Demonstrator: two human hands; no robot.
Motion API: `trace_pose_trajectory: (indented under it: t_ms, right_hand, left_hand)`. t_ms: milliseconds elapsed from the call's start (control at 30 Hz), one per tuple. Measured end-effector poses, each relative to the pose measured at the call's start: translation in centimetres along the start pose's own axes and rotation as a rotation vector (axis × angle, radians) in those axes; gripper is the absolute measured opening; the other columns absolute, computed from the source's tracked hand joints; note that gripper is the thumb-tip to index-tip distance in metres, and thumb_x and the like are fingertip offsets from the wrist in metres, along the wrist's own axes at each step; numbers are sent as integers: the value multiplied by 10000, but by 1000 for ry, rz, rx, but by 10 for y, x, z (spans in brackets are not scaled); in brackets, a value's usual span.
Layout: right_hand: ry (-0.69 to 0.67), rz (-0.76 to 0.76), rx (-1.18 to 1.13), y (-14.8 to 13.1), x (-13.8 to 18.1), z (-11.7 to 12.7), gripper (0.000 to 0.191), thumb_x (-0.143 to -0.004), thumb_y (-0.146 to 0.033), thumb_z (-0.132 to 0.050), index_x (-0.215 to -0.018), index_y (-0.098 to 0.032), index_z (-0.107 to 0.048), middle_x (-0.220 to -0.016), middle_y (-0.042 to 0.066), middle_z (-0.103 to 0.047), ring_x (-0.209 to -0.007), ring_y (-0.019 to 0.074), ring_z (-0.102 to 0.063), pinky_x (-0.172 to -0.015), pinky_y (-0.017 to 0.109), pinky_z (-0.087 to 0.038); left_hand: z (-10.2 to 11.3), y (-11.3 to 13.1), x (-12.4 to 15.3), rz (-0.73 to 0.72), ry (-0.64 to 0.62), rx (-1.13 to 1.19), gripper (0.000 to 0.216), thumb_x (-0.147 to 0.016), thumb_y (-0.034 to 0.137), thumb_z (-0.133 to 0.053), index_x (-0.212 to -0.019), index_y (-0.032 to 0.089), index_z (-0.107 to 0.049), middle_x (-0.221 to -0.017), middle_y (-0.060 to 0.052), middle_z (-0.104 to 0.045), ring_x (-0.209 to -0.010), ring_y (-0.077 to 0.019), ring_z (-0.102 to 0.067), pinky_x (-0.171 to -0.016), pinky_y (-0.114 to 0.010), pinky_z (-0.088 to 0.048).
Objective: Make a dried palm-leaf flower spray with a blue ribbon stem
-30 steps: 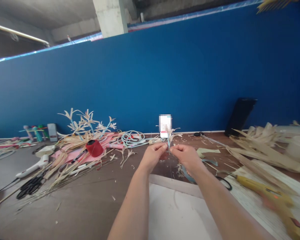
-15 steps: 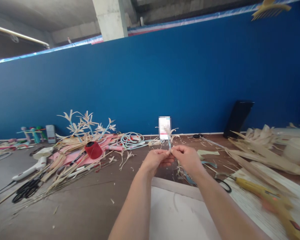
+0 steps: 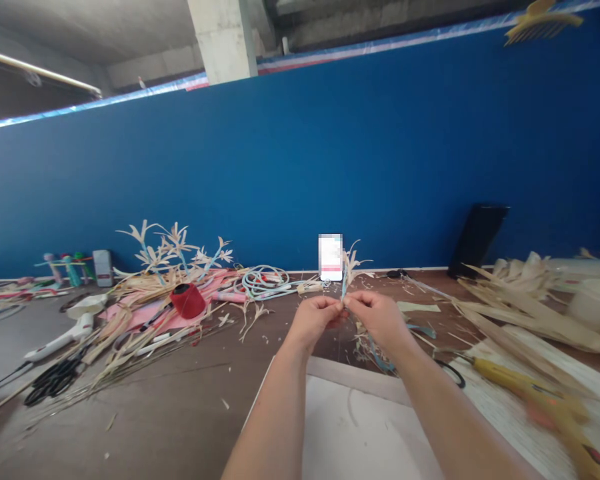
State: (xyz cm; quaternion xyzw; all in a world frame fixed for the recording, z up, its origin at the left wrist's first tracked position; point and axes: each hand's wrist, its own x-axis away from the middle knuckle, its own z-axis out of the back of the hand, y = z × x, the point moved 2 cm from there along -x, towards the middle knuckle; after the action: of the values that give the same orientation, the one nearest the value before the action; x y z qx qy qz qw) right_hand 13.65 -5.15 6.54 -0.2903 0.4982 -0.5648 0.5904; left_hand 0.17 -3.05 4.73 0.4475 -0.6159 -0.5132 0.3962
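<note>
Between my two hands stands a small husk flower (image 3: 353, 260) with pale narrow petals and a stem wrapped in light blue. My left hand (image 3: 314, 321) pinches the lower stem between thumb and forefinger. Right beside it, my right hand (image 3: 375, 317) pinches the same stem, fingertips almost touching those of the left. The flower is held upright, its petals above my fingers. Just behind it a phone (image 3: 331, 257) with a blurred screen leans against the blue partition. A white board (image 3: 360, 427) lies below my forearms.
To the left lie a red thread spool (image 3: 187, 301), black scissors (image 3: 55, 383), a white hair dryer-like tool (image 3: 75, 333) and finished husk flowers (image 3: 175, 250). At right are a yellow glue gun (image 3: 535, 390), dried husks (image 3: 525, 313) and a dark upright box (image 3: 477, 240).
The flower has turned slightly between my fingers, and its petals now show farther right of the phone. Both hands have shifted slightly right and keep their pinch.
</note>
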Motion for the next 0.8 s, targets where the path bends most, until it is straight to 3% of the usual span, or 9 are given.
trace_pose_trajectory:
  t_ms: [133, 333, 800]
  right_hand:
    - [14, -4, 2, 2, -2, 0, 255, -694, -374, -547, -743, -169, -690, -703, 25, -674, -672, 162, -567, -613, 245, -405]
    - [3, -3, -1, 2, -2, -1, 235, -696, -358, -546, -724, -173, -690, -690, 17, -673, -668, 157, -564, -615, 241, -402]
    - [9, 15, -24, 4, -2, 0, 266, -685, -388, -540, -720, -170, -690, -687, 17, -663, -653, 155, -548, -584, 246, -382]
  left_hand:
    - [0, -1, 1, 80, -63, 78, 350, -607, 392, -707, -802, 105, -660, -725, -66, -651, -631, -111, -587, -631, -236, -460]
    - [0, -5, -1, 110, -56, 134, 336, -586, 377, -723, -765, 101, -653, -692, -51, -633, -590, -92, -567, -600, -222, -441]
    - [-3, 0, -3, -119, 86, -129, 210, -658, 328, -623, -645, 118, -631, -589, -32, -614, -521, -85, -492, -531, -208, -371]
